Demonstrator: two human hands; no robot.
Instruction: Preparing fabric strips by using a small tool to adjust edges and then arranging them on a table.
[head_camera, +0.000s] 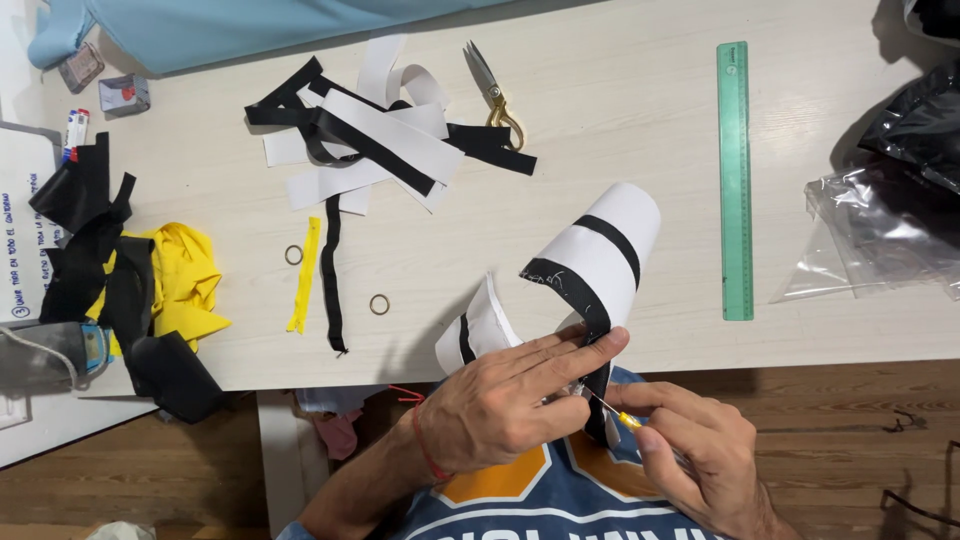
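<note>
My left hand (510, 400) pinches a curled white fabric piece with black bands (600, 250) near the table's front edge, fingers pressed on the black band. My right hand (695, 450) holds a small yellow-handled seam ripper (618, 415), its metal tip touching the black band just below my left fingers. The lower end of the fabric is hidden behind my hands.
A pile of black and white fabric strips (370, 140), gold-handled scissors (493, 90), a green ruler (735, 180), two metal rings (379, 304), a yellow zipper (305, 275), yellow and black cloth (150, 290), clear plastic bags (880, 230), and blue fabric (250, 25) lie on the pale table (640, 110).
</note>
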